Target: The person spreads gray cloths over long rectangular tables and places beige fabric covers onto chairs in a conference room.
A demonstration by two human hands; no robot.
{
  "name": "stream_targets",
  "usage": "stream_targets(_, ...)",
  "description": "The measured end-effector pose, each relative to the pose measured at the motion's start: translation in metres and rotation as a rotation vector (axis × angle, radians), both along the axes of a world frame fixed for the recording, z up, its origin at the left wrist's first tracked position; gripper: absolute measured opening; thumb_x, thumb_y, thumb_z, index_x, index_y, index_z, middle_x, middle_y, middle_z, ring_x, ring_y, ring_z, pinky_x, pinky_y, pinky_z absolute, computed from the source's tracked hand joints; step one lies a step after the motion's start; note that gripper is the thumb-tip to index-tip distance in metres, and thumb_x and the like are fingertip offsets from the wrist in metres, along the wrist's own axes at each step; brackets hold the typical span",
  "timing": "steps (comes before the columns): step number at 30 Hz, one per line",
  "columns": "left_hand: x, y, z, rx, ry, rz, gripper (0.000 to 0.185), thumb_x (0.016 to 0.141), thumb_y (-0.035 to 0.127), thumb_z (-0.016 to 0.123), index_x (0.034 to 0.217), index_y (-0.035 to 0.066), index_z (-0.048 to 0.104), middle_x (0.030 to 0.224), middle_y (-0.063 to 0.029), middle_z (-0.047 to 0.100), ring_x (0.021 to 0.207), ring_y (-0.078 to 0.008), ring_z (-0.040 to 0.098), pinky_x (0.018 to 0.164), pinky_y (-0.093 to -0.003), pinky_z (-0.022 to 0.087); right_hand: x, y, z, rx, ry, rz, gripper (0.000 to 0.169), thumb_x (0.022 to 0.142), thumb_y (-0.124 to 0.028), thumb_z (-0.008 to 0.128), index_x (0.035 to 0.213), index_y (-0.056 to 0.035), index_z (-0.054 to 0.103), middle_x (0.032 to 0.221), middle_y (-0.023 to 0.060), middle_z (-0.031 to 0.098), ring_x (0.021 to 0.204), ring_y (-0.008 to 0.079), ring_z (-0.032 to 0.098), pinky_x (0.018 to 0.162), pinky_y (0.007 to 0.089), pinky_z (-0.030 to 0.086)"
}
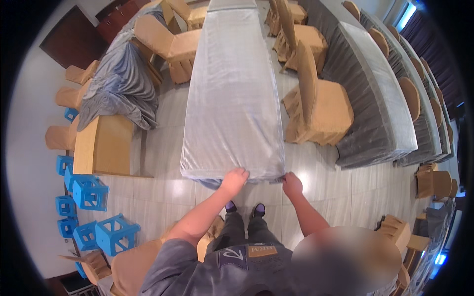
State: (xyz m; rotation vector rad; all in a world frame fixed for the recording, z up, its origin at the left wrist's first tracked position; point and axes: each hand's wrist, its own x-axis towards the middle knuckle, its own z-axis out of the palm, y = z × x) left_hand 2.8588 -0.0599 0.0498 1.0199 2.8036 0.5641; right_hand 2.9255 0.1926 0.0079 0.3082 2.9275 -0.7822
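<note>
A long table covered by a grey velvety tablecloth (233, 96) stretches away in front of me. My left hand (235, 181) is at the middle of its near edge, fingers bent on the cloth there. At the near right corner, my right hand (292, 184) has its fingertips pinched on the cloth's edge. A bit of bluish cloth (207, 183) hangs below the near edge, left of my left hand. The undersides of the fingers are hidden.
Chairs with tan covers (331, 111) line the right side; another tan chair (185, 46) stands on the left. Bunched grey cloth (118, 85) lies over a wooden table (111, 148). Blue plastic stools (116, 233) stand at the lower left. More cloth-covered tables (389, 96) are at the right.
</note>
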Motion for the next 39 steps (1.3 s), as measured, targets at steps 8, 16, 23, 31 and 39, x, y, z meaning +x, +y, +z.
stream_targets(8, -0.007, -0.066, 0.025, 0.108, 0.019, 0.503, 0.039, 0.077, 0.030, 0.064, 0.103, 0.003, 0.053, 0.099, -0.0171, 0.054, 0.089, -0.0327, 0.055, 0.072, -0.0375, 0.047, -0.019, 0.007, -0.022, -0.065, -0.070, -0.071, 0.024, 0.073, -0.020, 0.063, 0.085, 0.0003, 0.061, 0.084, 0.0162, 0.059, 0.076, 0.0317, 0.060, 0.069, 0.0389, 0.049)
stream_targets(16, -0.019, -0.170, -0.036, 0.306, -0.107, 1.247, 0.056, 0.083, 0.045, 0.056, 0.111, -0.002, 0.042, 0.101, -0.0222, 0.050, 0.090, -0.0267, 0.055, 0.071, -0.0360, 0.047, -0.011, -0.021, 0.009, -0.458, -0.161, -0.196, 0.032, 0.079, -0.029, 0.065, 0.083, 0.0019, 0.061, 0.081, 0.0113, 0.064, 0.068, 0.0161, 0.059, 0.059, 0.0291, 0.047)
stream_targets(23, -0.011, -0.161, -0.030, 0.671, -0.757, 1.229, 0.047, 0.085, 0.051, 0.049, 0.095, 0.005, 0.044, 0.070, -0.0065, 0.053, 0.055, -0.0143, 0.051, 0.043, -0.0287, 0.040, -0.007, -0.025, -0.008, -1.434, -0.183, -0.639, 0.020, 0.083, -0.025, 0.055, 0.078, -0.0054, 0.058, 0.071, 0.0049, 0.058, 0.064, 0.0125, 0.056, 0.058, 0.0268, 0.046)
stream_targets(31, 0.006, -0.168, -0.043, 1.092, -0.871, 1.175, 0.031, 0.091, 0.041, 0.042, 0.079, 0.013, 0.045, 0.069, -0.0029, 0.054, 0.055, -0.0104, 0.047, 0.047, -0.0254, 0.036, -0.008, -0.035, 0.005, -1.431, -0.175, -0.650, 0.017, 0.088, -0.021, 0.053, 0.079, -0.0066, 0.053, 0.072, 0.0044, 0.056, 0.064, 0.0129, 0.053, 0.060, 0.0277, 0.045)
stream_targets(39, 0.018, -0.172, -0.041, 1.100, -0.875, 1.133, 0.030, 0.092, 0.039, 0.040, 0.078, 0.014, 0.046, 0.072, -0.0014, 0.057, 0.062, -0.0112, 0.050, 0.059, -0.0290, 0.039, 0.007, -0.038, -0.001, -1.518, -0.099, -0.637, 0.015, 0.087, -0.019, 0.055, 0.076, -0.0086, 0.052, 0.073, 0.0039, 0.056, 0.066, 0.0133, 0.052, 0.060, 0.0271, 0.044)
